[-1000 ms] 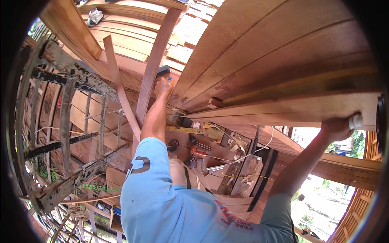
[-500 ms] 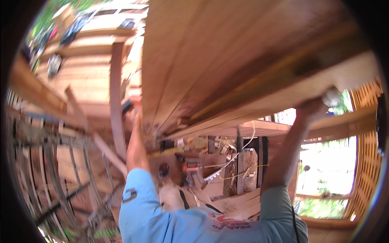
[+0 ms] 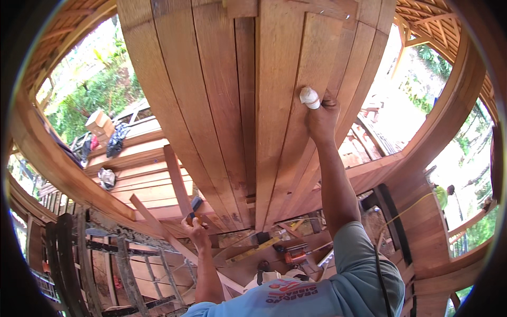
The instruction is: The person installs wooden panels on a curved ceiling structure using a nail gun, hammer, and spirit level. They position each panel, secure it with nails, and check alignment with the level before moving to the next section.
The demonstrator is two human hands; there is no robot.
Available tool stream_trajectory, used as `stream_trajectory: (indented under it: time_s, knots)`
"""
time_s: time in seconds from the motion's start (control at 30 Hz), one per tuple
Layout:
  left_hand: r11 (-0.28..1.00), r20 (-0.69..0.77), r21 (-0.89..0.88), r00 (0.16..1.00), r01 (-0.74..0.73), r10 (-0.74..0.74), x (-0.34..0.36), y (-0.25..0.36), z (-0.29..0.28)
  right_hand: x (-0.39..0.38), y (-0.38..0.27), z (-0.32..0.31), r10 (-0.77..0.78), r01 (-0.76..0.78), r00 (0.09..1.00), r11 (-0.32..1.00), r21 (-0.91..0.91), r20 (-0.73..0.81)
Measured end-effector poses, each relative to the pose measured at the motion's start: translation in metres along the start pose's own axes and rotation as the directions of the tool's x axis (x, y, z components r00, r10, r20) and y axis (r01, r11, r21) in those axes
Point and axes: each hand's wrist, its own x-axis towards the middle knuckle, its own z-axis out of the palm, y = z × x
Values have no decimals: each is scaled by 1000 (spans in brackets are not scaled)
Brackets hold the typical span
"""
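Note:
In front of me rises a tall panel of brown wooden boards, with dark gaps between the boards. My right hand is raised against its right half, fingers curled around a white rounded thing whose kind I cannot make out. Low on the left, my left hand is closed on a small dark tool; its exact kind is not clear. That hand is beside the foot of an upright wooden batten and a slanting wooden strip.
Stacked planks lie left of the panel, with a grey-white bag there. Below are a yellow spirit level and an orange power tool. A weathered lattice frame stands lower left; a curved beam bends along the right.
The view has swung so the panel now stands centred and upright. My right hand has come from the far right edge toward the middle; my left hand appears lower.

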Motion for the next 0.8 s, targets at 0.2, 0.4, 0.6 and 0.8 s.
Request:
stream_trajectory:
  time_s: [0.2, 0.4, 0.6, 0.8]
  knots:
    - [868, 250, -51, 835, -493, 490, -30, 163, 104, 4, -8, 5, 25, -28, 999, 996, 84, 37]
    - [680, 380, -264, 574, -684, 725, -101, 298, 234, 13, 2, 4, 53, -56, 996, 998, 38, 72]
    - [251, 329, -87, 210, -964, 921, -97, 346, 330, 14, -9, 15, 34, -39, 997, 995, 91, 63]
    - [96, 325, 178, 151, -979, 933, -117, 363, 358, 20, -10, 9, 46, -51, 996, 996, 72, 78]
